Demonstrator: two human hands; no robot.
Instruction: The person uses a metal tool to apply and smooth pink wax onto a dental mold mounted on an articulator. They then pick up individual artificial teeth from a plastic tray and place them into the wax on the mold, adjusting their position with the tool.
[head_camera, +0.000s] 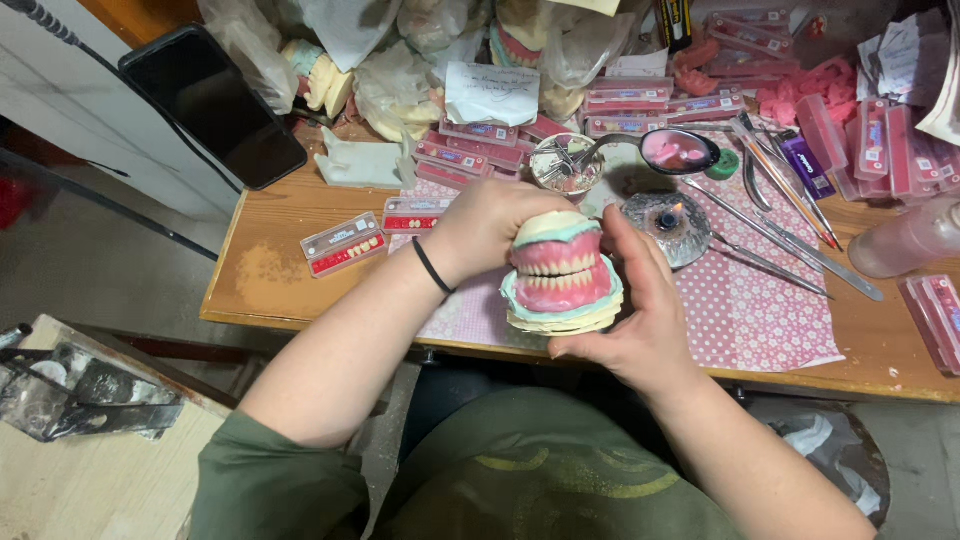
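Denture model (560, 272) sits clamped between left hand (487, 228) and right hand (640, 310).

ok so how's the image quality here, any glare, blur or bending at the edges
Head view: even, soft light with faint shadows; the pink-and-white wax denture model held between left hand and right hand is sharp; glare shows on the round metal dish with a small flame and the black phone screen; the wooden table edge bows slightly, hinting at wide-angle distortion.

One denture model (560, 275), two hands (485, 230) (640, 310), one phone (212, 105), one hair tie (432, 267).
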